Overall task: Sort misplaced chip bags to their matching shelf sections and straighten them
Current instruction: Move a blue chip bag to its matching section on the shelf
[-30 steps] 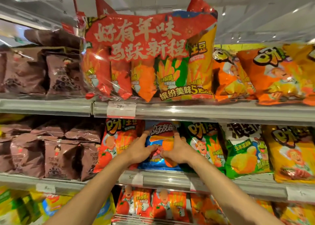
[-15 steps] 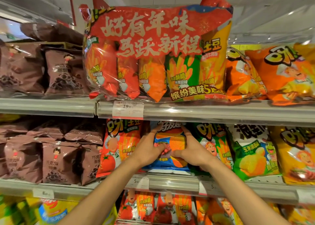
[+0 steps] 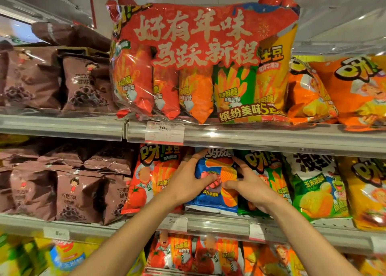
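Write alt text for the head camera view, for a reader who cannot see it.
Both hands, left hand and right hand, grip a blue chip bag standing on the middle shelf between a red bag and a green bag. Brown bags fill the left.

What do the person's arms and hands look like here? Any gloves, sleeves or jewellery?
Both forearms come up from the bottom of the picture bare: no sleeve shows on either. The left hand and right hand wear no gloves. No watch, bracelet or ring is visible on the wrists or fingers. Anything worn above the elbows lies outside the picture.
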Motion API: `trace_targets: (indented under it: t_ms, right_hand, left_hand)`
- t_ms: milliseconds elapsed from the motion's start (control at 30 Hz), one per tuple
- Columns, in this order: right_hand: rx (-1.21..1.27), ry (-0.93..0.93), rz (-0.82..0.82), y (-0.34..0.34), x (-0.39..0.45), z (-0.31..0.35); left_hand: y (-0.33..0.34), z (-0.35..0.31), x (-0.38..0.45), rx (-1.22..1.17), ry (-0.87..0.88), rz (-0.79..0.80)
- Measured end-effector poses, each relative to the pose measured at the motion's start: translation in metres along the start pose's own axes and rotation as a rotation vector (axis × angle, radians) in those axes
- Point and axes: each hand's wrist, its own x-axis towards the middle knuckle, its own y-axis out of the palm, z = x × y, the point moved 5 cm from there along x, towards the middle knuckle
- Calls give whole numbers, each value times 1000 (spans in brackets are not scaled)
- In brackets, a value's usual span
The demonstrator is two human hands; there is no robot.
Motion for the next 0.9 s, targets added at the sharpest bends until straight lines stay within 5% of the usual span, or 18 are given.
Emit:
trace_targets:
  t_ms: [567,900]
  right_hand:
    - [355,-21,85,54,-14,19]
    - [334,-83,-92,63,-61,20]
  left_hand:
    - [-53,21,-59,-293,-38,-86]
    - [-45,19,-93,-413,21,-61]
